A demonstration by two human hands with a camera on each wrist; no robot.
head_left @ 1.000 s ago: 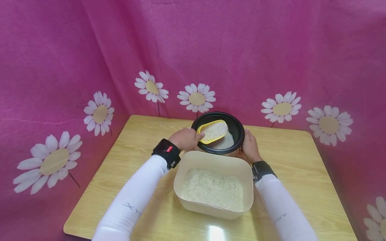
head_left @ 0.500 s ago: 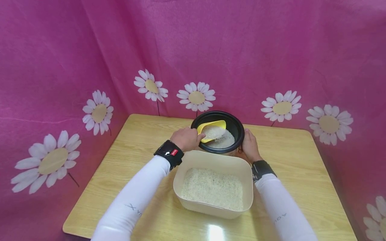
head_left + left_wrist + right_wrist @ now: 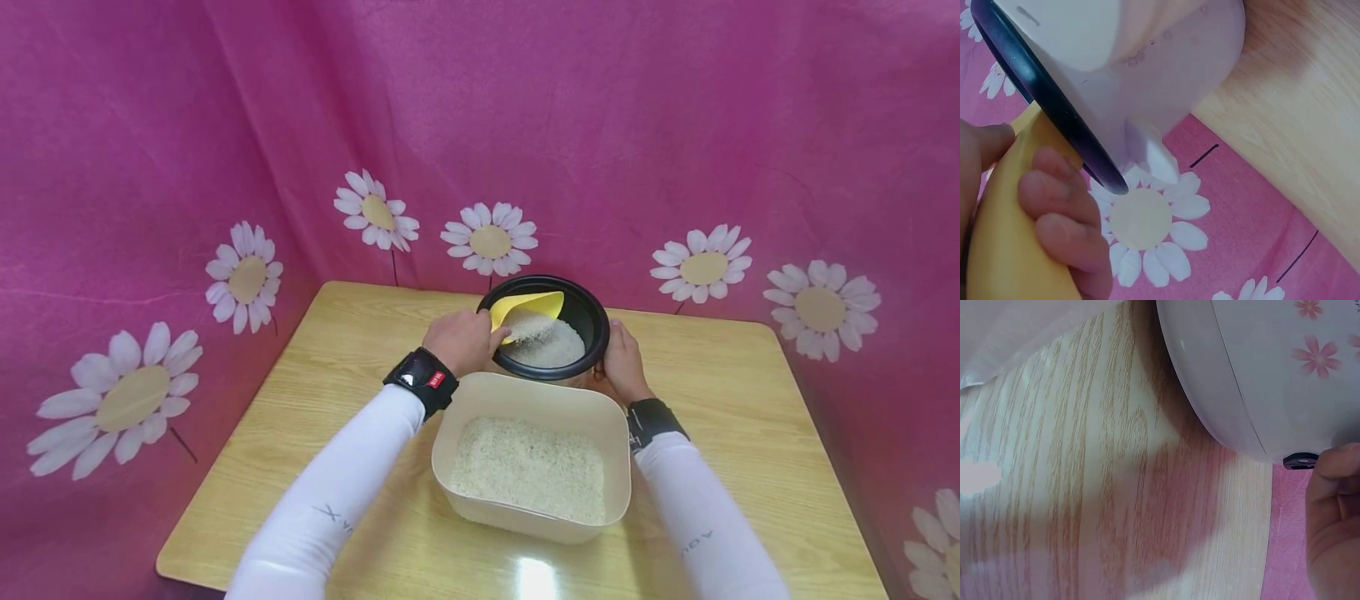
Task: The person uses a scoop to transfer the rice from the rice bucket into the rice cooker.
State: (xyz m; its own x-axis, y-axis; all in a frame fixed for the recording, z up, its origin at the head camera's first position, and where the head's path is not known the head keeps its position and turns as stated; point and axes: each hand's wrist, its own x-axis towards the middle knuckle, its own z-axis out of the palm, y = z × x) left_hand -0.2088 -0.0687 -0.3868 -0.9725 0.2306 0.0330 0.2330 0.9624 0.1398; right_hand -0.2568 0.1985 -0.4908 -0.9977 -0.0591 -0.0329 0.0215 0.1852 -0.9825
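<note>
My left hand [image 3: 461,340] grips a yellow scoop [image 3: 525,307] by its handle. The scoop is tipped over the black-rimmed opening of a white rice cooker [image 3: 1272,375] with printed pink flowers, and rice runs off its lip. A mound of rice [image 3: 551,348] lies inside the dark inner pot [image 3: 588,325]. In the left wrist view, curled fingers [image 3: 1066,234] wrap the scoop [image 3: 1010,237] beside the black rim [image 3: 1054,94]. My right hand [image 3: 622,364] holds the cooker's right side, its thumb and fingers at a black fitting [image 3: 1300,460] in the right wrist view.
A cream bin [image 3: 532,527] with rice [image 3: 528,471] in it stands in front of the cooker, between my forearms. Both stand on a wooden table [image 3: 750,433]. A pink cloth [image 3: 570,125] with daisies hangs close behind the table and along both sides.
My left hand has turned the scoop from nearly level to steeply tipped. Rice has slid out of it, and the mound in the inner pot has grown. My right hand has stayed in place.
</note>
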